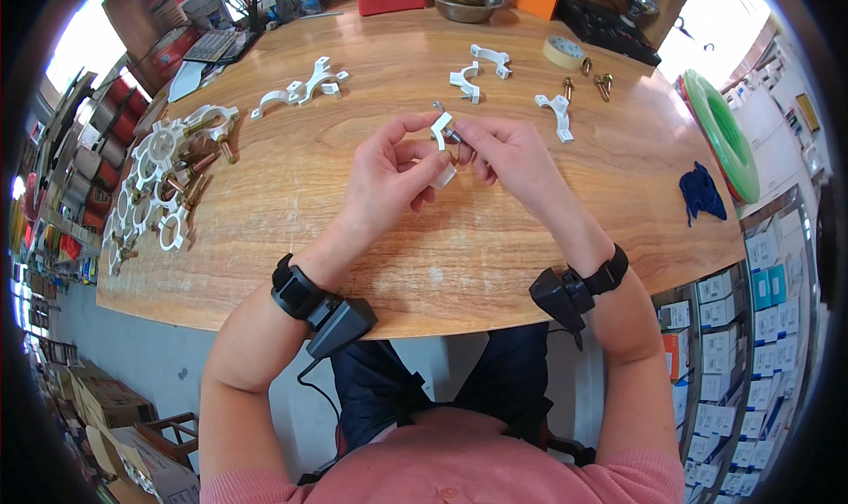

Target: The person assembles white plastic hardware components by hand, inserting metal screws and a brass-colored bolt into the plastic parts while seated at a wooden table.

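Observation:
Over the middle of the table, my left hand [382, 170] grips a white half pipe clamp [442, 125] between thumb and fingers. My right hand [511, 155] is closed in a pinch on a small silver screw [452, 136] at the clamp's upper end. Its tip is hidden by the clamp and fingers. Another bit of metal [438, 106] pokes out just above the clamp. Beyond my hands lie loose white clamp halves [465, 82], and one more clamp half [556, 117] rests to the right.
Closed white clamps [162, 146] with brass-coloured bolts [196, 190] are heaped at the left; joined halves [322, 80] lie behind. At far right are a tape roll [564, 52], loose bolts [604, 87] and a blue cloth [702, 192]. A metal bowl [464, 7] stands at the back.

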Action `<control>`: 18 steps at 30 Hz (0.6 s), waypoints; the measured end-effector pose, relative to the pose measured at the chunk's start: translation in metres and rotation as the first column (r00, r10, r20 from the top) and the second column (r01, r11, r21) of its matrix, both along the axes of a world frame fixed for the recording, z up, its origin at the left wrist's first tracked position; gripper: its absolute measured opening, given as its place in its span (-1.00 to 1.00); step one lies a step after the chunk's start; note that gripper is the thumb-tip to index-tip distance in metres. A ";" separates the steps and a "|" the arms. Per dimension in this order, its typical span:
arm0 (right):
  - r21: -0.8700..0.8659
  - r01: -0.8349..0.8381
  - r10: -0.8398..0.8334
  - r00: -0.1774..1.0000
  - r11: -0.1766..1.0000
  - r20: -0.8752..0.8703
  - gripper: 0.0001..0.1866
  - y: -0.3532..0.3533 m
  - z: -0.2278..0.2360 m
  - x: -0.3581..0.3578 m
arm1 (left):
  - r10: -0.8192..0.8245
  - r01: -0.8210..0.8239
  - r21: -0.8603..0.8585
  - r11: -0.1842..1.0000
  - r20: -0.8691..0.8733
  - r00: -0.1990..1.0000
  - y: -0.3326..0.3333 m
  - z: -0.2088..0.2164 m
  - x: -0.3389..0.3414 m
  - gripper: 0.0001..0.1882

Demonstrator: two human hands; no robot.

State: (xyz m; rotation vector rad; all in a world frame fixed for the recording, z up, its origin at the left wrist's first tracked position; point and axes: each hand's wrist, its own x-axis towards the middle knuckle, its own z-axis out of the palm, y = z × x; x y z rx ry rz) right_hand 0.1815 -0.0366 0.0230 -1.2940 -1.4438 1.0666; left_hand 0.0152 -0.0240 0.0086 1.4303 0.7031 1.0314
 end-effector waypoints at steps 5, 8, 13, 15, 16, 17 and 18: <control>0.078 0.034 -0.031 0.999 0.996 -0.034 -0.69 0.001 -0.005 0.002 | 0.004 -0.004 0.008 1.000 -0.017 1.000 0.001 -0.001 0.000 -0.60; 0.147 0.061 -0.042 0.990 0.987 -0.132 -0.72 -0.004 0.001 -0.004 | 0.007 -0.007 -0.002 1.000 -0.006 1.000 0.002 -0.002 -0.001 -0.60; 0.140 0.063 -0.047 0.992 0.988 -0.115 -0.75 -0.006 0.004 -0.003 | 0.003 -0.002 0.015 1.000 -0.053 0.999 0.002 -0.003 -0.002 -0.60; 0.113 0.096 -0.083 0.990 0.989 -0.116 -0.75 -0.004 0.004 -0.002 | 0.003 -0.003 0.008 1.000 -0.026 1.000 0.002 -0.003 -0.001 -0.61; 0.041 0.071 -0.069 0.996 0.997 -0.056 -0.75 -0.002 0.003 0.000 | 0.004 -0.004 0.001 1.000 0.003 1.000 0.001 -0.002 0.000 -0.61; -0.033 0.050 -0.050 0.999 0.998 0.003 -0.75 -0.001 0.001 0.002 | 0.002 -0.002 0.002 1.000 0.003 1.000 0.001 -0.001 0.000 -0.61; -0.033 0.051 -0.051 0.999 0.998 0.003 -0.75 0.000 -0.001 0.002 | 0.002 -0.002 0.004 1.000 -0.002 1.000 0.001 -0.001 0.000 -0.61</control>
